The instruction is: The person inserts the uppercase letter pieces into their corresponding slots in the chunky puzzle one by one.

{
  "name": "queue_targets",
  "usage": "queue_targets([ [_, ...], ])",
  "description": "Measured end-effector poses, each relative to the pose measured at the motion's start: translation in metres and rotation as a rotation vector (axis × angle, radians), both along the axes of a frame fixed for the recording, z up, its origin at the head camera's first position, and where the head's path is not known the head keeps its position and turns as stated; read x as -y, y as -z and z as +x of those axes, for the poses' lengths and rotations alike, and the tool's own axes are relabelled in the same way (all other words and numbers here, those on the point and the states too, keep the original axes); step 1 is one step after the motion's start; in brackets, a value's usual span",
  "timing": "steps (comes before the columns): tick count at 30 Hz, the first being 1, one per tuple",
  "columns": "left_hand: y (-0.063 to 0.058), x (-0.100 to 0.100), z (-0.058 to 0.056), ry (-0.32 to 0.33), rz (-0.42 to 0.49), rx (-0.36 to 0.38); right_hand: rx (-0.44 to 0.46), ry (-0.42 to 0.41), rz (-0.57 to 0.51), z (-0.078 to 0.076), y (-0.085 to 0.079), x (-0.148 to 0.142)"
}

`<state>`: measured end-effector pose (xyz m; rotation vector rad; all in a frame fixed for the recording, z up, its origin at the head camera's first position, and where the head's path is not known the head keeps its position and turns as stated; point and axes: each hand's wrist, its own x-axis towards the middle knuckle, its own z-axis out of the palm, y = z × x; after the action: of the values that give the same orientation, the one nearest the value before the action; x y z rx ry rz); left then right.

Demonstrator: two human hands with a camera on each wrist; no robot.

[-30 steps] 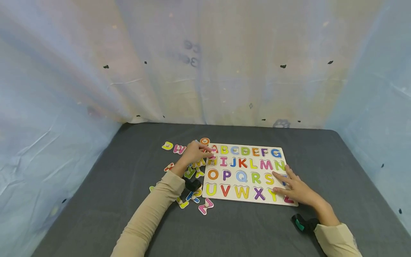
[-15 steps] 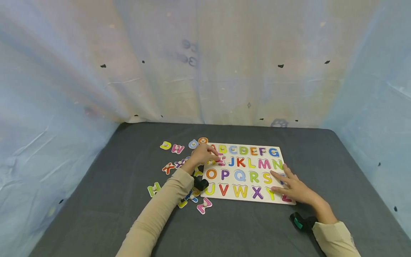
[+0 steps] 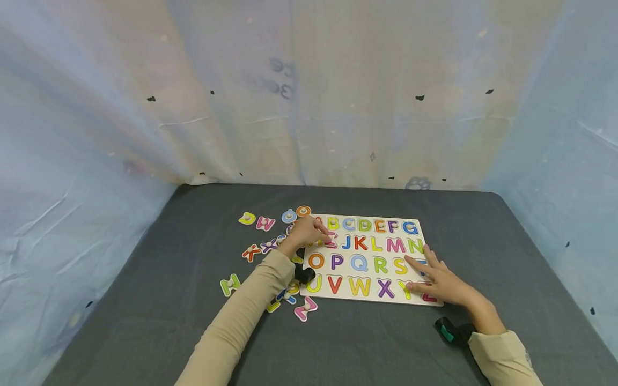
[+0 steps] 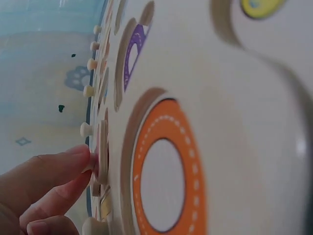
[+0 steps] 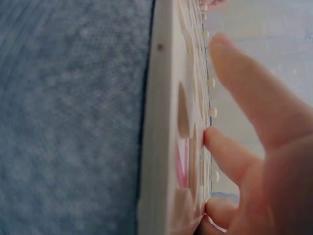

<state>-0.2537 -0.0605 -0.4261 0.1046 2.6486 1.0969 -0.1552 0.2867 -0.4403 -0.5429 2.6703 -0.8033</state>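
Observation:
A wooden alphabet board (image 3: pixel 346 272) with coloured letter recesses lies on the dark table. My left hand (image 3: pixel 305 231) is over its left part, thumb and finger pinching the knob of a pink letter I piece (image 4: pixel 102 156). That piece lies at the I place in the second row, partly hidden by the fingers. Below it in the left wrist view is the orange O recess (image 4: pixel 193 171). My right hand (image 3: pixel 446 285) rests with spread fingers on the board's right side, over the T and Z area. Fingertips touch the board's face (image 5: pixel 195 166) in the right wrist view.
Knobbed letter pieces fill the board's top row, among them a blue G (image 3: pixel 410 227). Several loose pieces are scattered to the left, including a green H (image 3: pixel 230 284), a red K (image 3: pixel 251 252) and a pink Z (image 3: pixel 306 309). A pale curtain (image 3: pixel 338 107) hangs behind the table.
My left hand has moved right and slightly down with the pink letter I piece, from the board's left edge to the I place. The right hand stays on the board.

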Motion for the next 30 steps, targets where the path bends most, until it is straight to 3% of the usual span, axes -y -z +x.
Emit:
queue_targets([
  [16,0.003,0.001,0.002,0.020,0.010,-0.008,0.003,0.010,0.006,0.000,0.000,0.002],
  [23,-0.005,0.025,0.011,0.017,0.056,-0.049,0.010,0.010,0.003,0.000,0.001,0.003],
  [30,-0.014,0.060,0.016,-0.032,0.067,-0.095,-0.005,0.011,0.019,-0.001,0.000,0.002],
])
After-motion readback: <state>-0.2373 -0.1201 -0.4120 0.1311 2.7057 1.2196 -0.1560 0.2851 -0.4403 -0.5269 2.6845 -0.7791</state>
